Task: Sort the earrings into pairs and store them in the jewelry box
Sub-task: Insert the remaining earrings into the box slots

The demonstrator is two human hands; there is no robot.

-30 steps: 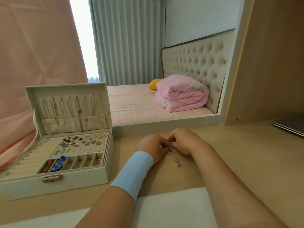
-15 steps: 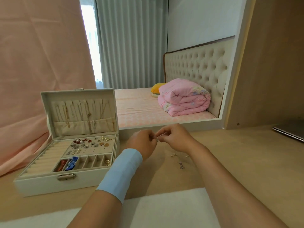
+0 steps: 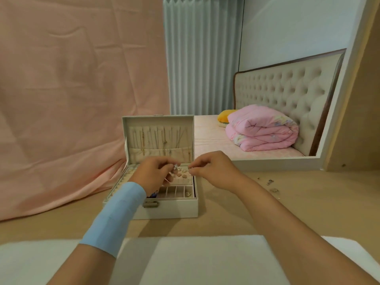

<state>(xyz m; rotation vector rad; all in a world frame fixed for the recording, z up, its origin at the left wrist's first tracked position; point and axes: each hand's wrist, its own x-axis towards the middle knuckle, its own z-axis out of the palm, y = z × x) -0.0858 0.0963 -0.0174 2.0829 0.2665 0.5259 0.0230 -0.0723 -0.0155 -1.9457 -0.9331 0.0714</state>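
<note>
Now | left fingers [image 3: 164, 162] pinch earring [image 3: 176, 166] | right fingers [image 3: 198, 168] pinch tiny piece [image 3: 189, 169] | over jewelry box [image 3: 170, 211]

Open white jewelry box [image 3: 174, 209]; one earring [image 3: 176, 166] held above it, loose earrings [image 3: 270, 182] rightward.

A creased pink fabric backdrop [image 3: 72, 89] fills the left, draping down onto the light wooden desk [image 3: 308, 202]. Beside it hangs a pale pleated curtain [image 3: 201, 58], then a white wall [image 3: 287, 27]. Behind the desk is a bed [image 3: 209, 138] with a tufted beige headboard [image 3: 287, 89], a folded pink quilt [image 3: 261, 130] and a yellow pillow [image 3: 225, 115]. A wood panel [image 3: 357, 120] rises at right. A white cloth [image 3: 195, 260] covers the near edge.
</note>
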